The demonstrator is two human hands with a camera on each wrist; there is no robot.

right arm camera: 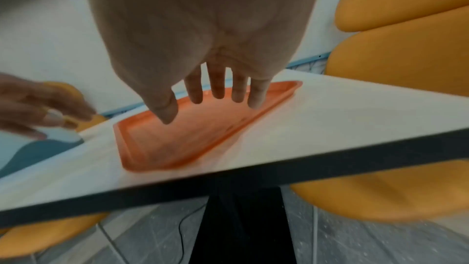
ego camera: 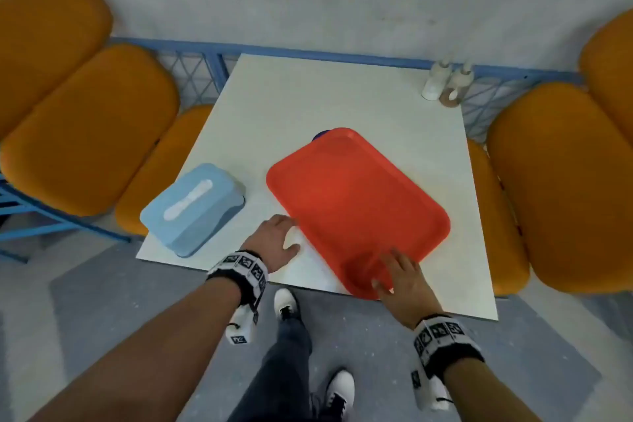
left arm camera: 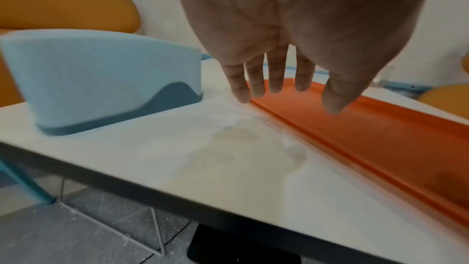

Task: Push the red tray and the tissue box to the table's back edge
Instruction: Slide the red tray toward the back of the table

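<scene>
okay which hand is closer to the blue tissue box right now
Left. The left hand is on the table between the tissue box and the red tray, just right of the box. The right hand is farther off, over the tray's near corner.

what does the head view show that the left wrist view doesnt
Only the head view shows the right hand over the tray's near corner, the two bottles at the table's back edge, and the person's shoes. Only the left wrist view shows the tissue box's dark wavy base and the floor under the table. Both show the left hand open beside the red tray, the tissue box, and the white table.
</scene>
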